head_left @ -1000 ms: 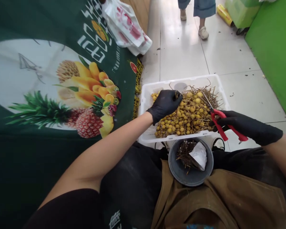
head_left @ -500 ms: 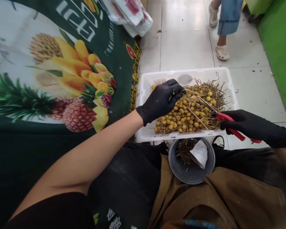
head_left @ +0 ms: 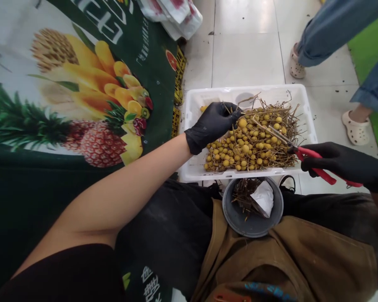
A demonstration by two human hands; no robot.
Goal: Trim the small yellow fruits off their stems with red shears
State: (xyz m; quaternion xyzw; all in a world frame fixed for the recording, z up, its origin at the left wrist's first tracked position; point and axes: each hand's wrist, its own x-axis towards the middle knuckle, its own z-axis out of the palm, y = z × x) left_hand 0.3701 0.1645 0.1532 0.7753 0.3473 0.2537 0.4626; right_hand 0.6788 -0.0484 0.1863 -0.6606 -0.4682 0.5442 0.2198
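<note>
Left hand (head_left: 213,124) and right hand (head_left: 342,162): black gloves (head_left: 193,141), close-fitting, covering the wrists. Up the arm from the left hand: black short sleeve (head_left: 72,274). Below both hands: brown apron (head_left: 302,251), stitched edges, blue marking (head_left: 267,290) lowermost; dark trousers (head_left: 334,213) to either side.

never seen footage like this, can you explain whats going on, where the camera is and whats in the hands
There's no machine: a person works with two black-gloved hands, filmed by a camera worn on the head, looking forward and down. The white crate holds small yellow-brown fruit on twiggy stems. The left hand reaches over it, apparently pinching a stem; the right hand holds red-handled clippers. Nearer, a grey bucket contains twigs. Blue trousers belong to someone else.
</note>
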